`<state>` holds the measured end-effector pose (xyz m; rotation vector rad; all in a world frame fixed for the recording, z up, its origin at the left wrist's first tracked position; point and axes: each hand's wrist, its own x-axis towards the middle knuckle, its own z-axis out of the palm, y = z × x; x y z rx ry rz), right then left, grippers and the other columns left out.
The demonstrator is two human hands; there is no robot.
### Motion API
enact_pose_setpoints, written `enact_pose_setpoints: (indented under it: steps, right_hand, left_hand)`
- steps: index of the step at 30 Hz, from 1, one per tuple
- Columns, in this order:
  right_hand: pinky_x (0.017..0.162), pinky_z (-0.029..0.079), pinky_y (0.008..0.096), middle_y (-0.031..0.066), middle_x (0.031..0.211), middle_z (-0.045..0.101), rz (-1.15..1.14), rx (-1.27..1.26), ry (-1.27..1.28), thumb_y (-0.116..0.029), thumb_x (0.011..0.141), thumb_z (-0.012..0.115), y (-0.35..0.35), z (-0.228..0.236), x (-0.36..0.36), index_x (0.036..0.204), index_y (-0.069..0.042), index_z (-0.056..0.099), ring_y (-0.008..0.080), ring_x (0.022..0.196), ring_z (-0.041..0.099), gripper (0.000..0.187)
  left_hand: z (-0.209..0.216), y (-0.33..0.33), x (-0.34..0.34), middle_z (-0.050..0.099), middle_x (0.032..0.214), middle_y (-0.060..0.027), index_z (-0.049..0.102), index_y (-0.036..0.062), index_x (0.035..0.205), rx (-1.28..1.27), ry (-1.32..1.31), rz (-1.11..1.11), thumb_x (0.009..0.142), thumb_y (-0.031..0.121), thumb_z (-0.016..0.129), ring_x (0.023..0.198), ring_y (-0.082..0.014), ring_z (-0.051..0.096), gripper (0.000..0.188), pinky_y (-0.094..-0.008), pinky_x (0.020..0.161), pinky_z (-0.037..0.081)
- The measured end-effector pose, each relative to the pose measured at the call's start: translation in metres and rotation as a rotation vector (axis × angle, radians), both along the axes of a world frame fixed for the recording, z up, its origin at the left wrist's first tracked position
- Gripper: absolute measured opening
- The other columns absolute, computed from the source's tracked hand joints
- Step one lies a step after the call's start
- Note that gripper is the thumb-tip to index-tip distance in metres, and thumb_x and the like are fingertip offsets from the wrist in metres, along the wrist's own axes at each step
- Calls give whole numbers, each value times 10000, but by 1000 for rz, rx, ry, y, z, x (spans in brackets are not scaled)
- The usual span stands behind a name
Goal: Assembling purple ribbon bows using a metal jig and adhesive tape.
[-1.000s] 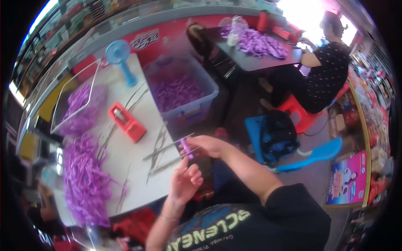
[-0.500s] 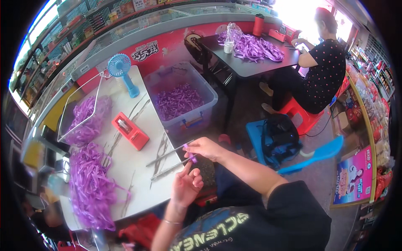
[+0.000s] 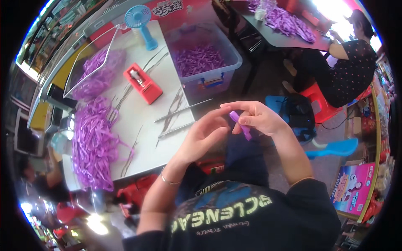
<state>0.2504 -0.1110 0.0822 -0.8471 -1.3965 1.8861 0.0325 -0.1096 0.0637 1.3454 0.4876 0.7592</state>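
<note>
My right hand (image 3: 261, 119) pinches a small purple ribbon bow (image 3: 246, 133) between thumb and fingers, in front of my body past the table edge. My left hand (image 3: 205, 136) is curved beside it, fingers stretched and thumb apart, its fingertips close to the right fingers. Whether the left fingertips touch the ribbon I cannot tell. Just beyond my left hand, two thin metal rods (image 3: 184, 110) stick out over the table edge, with no ribbon visible on them. A heap of long purple ribbons (image 3: 94, 144) lies at the table's left end.
On the white marbled table (image 3: 138, 129) stand a red tape dispenser (image 3: 143, 83) and a blue fan (image 3: 144, 29). A clear bin (image 3: 211, 83) of purple bows stands behind. At a dark table (image 3: 272, 35) a person (image 3: 351, 62) sits on a red stool (image 3: 322, 106).
The purple ribbon has come off the two rods and moved toward me in my right hand. My left hand has risen beside it, fingers straighter. The whole view has shifted down.
</note>
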Motion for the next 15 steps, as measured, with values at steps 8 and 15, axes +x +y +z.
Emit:
enact_pose_setpoints:
  steps: [8, 15]
  right_hand:
    - [634, 412, 192, 102, 823, 649, 77, 46, 24, -236, 861, 573, -5, -2, -20, 1287, 3, 375, 53, 673, 535, 527]
    - [665, 425, 190, 69, 815, 650, -59, 262, -100, -226, 856, 580, -8, -14, -15, 1172, 3, 496, 62, 721, 570, 399]
  left_hand:
    - [-3, 2, -3, 599, 914, -17, 561, -9, 1054, 23, -23, 60, 829, 89, 609, 783, -63, 552, 250, -199, 712, 450]
    - [-11, 5, -12, 596, 848, -21, 572, -5, 971, 79, 33, 213, 815, 71, 623, 731, -51, 551, 181, -181, 652, 451]
